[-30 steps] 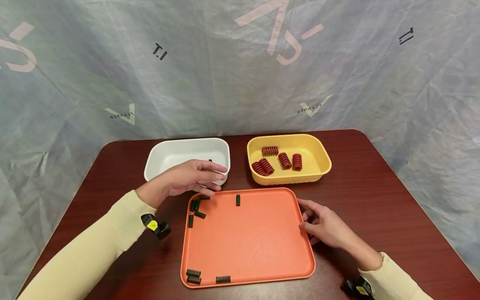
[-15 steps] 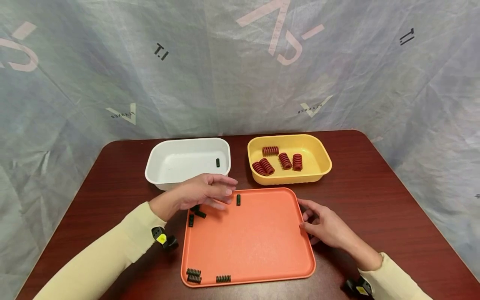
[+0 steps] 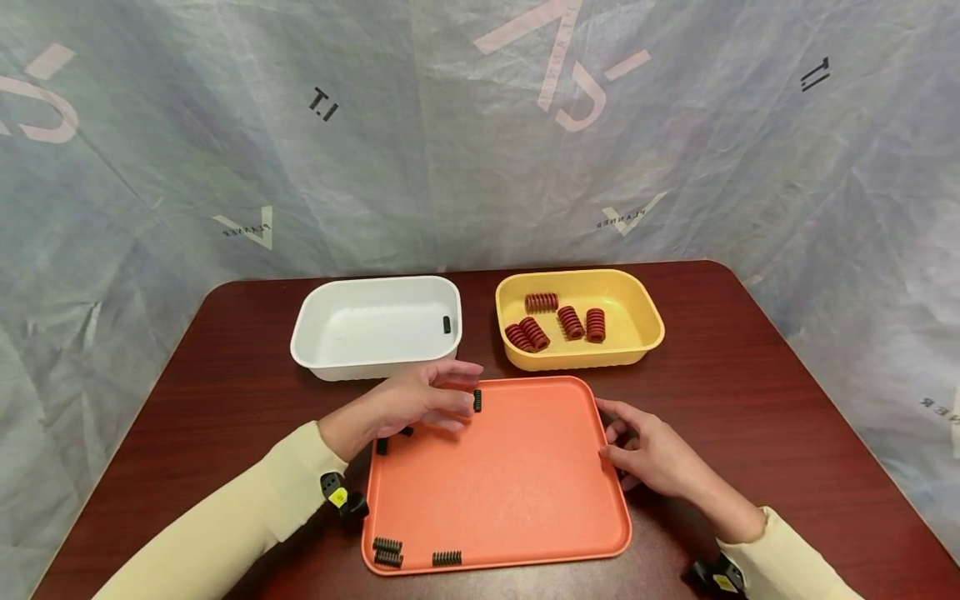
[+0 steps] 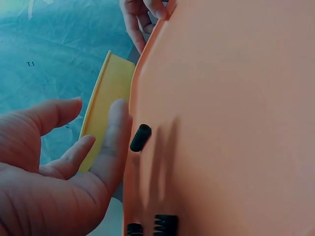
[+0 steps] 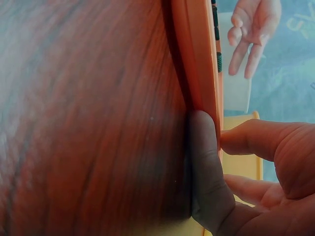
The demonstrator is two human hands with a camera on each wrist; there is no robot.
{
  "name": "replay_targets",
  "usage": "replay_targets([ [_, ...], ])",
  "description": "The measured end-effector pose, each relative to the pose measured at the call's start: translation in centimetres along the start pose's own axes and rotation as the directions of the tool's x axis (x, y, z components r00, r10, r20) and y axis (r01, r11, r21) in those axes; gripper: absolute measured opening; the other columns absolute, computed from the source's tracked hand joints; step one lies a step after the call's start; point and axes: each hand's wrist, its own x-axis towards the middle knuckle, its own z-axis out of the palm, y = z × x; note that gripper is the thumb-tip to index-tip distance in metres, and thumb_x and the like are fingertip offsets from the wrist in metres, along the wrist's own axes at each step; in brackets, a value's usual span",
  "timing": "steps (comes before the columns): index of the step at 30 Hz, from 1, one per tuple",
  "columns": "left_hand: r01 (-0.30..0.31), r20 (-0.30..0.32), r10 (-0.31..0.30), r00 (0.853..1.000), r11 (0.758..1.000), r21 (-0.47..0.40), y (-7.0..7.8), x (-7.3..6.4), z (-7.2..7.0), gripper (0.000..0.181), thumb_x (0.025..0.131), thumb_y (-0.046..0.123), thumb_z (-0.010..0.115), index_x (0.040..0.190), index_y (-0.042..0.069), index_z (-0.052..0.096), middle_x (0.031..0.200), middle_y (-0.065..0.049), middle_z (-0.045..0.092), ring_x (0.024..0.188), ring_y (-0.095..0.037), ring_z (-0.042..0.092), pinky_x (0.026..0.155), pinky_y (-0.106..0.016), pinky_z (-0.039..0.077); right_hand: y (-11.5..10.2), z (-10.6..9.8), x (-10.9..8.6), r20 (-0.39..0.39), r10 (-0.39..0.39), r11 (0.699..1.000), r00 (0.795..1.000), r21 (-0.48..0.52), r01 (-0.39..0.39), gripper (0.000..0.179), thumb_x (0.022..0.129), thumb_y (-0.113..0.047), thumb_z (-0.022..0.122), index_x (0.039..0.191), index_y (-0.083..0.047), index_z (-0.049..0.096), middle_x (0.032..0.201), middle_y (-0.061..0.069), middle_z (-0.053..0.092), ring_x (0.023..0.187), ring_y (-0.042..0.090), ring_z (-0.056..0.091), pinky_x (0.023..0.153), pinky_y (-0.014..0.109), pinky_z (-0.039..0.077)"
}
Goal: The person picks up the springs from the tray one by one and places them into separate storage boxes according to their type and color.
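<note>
My left hand (image 3: pixel 427 398) hovers over the far edge of the orange tray (image 3: pixel 510 483), fingers loosely spread and holding nothing. Its fingertips are right by a small dark coil spring (image 3: pixel 477 401), which lies alone near the far rim and also shows in the left wrist view as a dark spring (image 4: pixel 141 138) on the tray. More dark springs (image 3: pixel 382 446) at the far left corner are partly hidden under the hand. At the tray's right side my right hand (image 3: pixel 651 446) pinches the rim between thumb and fingers, seen close in the right wrist view.
Behind the tray stand a white bin (image 3: pixel 330 369) with one dark spring (image 3: pixel 446 325) inside and a yellow bin (image 3: pixel 633 312) with several thicker red springs (image 3: pixel 570 322). Dark springs (image 3: pixel 447 558) lie along the near rim. A grey sheet (image 3: pixel 450 167) hangs behind the table.
My left hand has moved from the white bin's front edge rightward and nearer, over the tray. The dark spring in the white bin has shifted right. My right hand has stayed put.
</note>
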Motion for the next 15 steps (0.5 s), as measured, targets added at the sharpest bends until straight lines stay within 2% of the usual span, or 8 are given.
replay_targets([
  [8,-0.022,0.002,0.022,1.000,1.000,-0.004,-0.9,0.5,0.2,0.061,0.099,-0.001,0.065,0.155,-0.001,0.041,0.156,-0.022,0.043,0.105,-0.035,0.069,0.084,-0.048,0.063,0.0,0.0,0.0,0.003,-0.001,1.000,1.000,0.007,0.001,0.066,0.095,0.003,0.067,0.154,0.006,0.037,0.095,0.017,0.053,0.062,0.022,0.062,0.050,0.041,0.062],
  [15,-0.014,-0.013,0.015,1.000,1.000,0.027,-1.6,1.3,0.6,0.058,0.098,0.000,0.067,0.152,0.000,0.046,0.154,-0.017,0.047,0.101,-0.030,0.069,0.081,-0.044,0.064,-0.1,-0.1,0.0,0.003,0.003,1.000,1.000,0.007,-0.003,0.065,0.096,0.002,0.067,0.154,0.005,0.038,0.096,0.016,0.053,0.062,0.023,0.062,0.050,0.041,0.062],
])
